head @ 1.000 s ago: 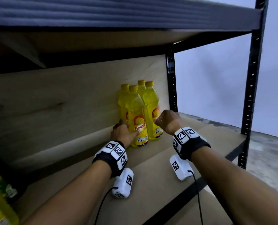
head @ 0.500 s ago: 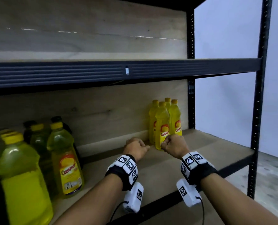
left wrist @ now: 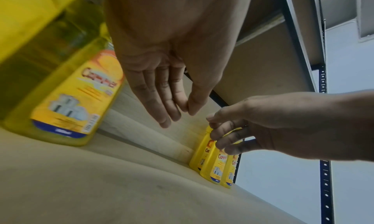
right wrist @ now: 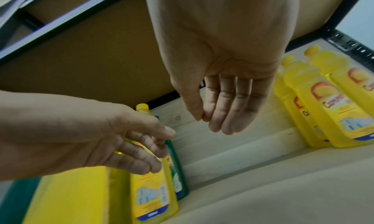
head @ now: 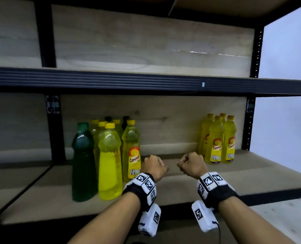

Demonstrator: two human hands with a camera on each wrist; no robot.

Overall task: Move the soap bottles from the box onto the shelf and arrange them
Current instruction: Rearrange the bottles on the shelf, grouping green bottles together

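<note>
Several yellow soap bottles (head: pixel 216 140) stand upright in a tight cluster at the right back corner of the lower shelf (head: pixel 181 191). A second cluster stands at the left: a green bottle (head: pixel 83 161), a yellow one (head: pixel 110 162) in front, and more behind. My left hand (head: pixel 153 166) and right hand (head: pixel 192 164) hover side by side over the shelf between the two clusters, touching no bottle. In the wrist views the left hand's fingers (left wrist: pixel 161 99) and the right hand's fingers (right wrist: pixel 228 114) hang relaxed and hold nothing. The box is out of sight.
An upper shelf beam (head: pixel 146 81) runs across above the hands. Black uprights (head: pixel 248 124) frame the bay on the right, another upright (head: pixel 54 129) on the left. Bare board lies between the two bottle clusters and in front of the right one.
Both hands have come off the right cluster of yellow bottles and drawn back toward the shelf's front. The view has backed away, so the left cluster now shows.
</note>
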